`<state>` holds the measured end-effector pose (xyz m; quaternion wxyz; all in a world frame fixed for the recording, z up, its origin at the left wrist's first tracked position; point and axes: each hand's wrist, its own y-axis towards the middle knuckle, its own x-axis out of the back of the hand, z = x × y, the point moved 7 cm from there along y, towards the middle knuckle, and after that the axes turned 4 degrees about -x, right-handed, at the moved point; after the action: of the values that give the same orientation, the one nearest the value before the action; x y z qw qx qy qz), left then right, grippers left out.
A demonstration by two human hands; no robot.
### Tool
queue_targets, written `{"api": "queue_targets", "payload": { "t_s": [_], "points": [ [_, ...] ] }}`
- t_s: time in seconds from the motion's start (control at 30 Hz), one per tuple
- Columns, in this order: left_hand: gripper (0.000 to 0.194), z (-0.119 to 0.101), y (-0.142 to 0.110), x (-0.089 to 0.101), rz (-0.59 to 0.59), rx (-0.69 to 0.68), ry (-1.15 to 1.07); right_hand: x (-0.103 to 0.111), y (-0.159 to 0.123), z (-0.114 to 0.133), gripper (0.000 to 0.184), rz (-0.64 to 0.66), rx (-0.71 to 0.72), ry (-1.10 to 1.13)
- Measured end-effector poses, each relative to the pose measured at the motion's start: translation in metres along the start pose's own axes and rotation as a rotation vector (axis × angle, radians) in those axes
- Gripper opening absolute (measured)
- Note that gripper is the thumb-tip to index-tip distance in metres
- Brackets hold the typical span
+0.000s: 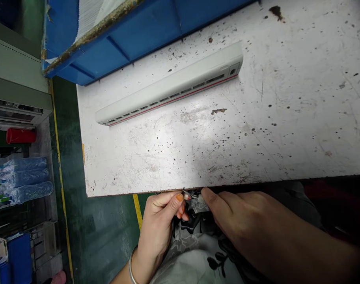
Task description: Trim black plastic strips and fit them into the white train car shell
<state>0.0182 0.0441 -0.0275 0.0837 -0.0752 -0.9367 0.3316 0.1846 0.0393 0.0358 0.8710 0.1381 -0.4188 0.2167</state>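
At the front edge of the table, my left hand [162, 217] is closed in a pinch, thumb against fingers. Something small and thin shows at its fingertips, too small to name. Close beside it on the right is my right hand [245, 215], its fingers curled down and pressed together. What it grips, if anything, is hidden behind the fingers. Patterned cloth [197, 232] of my clothing lies just below both hands. Farther back on the table rests a long white plastic housing [174, 85] with a row of slots and a red line along its front; neither hand touches it.
The scuffed white table [168, 157] carries a blue bin [144, 33] at its back, with white sheets or parts inside. To the left are a green floor [94, 236] with yellow lines, plastic-wrapped bundles [26, 177], a red cylinder [20, 135] and blue folders [18, 256].
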Motion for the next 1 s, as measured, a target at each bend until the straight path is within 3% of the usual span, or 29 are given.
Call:
{"api": "queue_targets", "payload": {
  "t_s": [0.2,0.4,0.47,0.6,1.0],
  "points": [
    [0.045,-0.0016,0.0004,-0.0011,0.003,0.013,-0.012,-0.0037,0.0007,0.002,0.038,0.049,0.011,0.019],
    [0.046,-0.0015,0.0012,-0.0002,0.003,0.017,-0.017,-0.0026,-0.0019,0.002,0.051,-0.033,0.019,-0.021],
    [0.046,-0.0019,0.0008,0.0,0.002,0.017,-0.023,-0.002,-0.0018,0.0026,0.045,-0.043,0.022,-0.023],
    [0.044,-0.0017,0.0,0.0001,-0.01,0.019,-0.038,-0.004,-0.0008,0.0009,0.032,0.018,-0.005,0.008],
    [0.044,-0.0021,0.0008,-0.0003,-0.025,0.022,-0.043,-0.0083,0.0,0.0018,0.032,0.128,-0.015,-0.001]
  ]
}}
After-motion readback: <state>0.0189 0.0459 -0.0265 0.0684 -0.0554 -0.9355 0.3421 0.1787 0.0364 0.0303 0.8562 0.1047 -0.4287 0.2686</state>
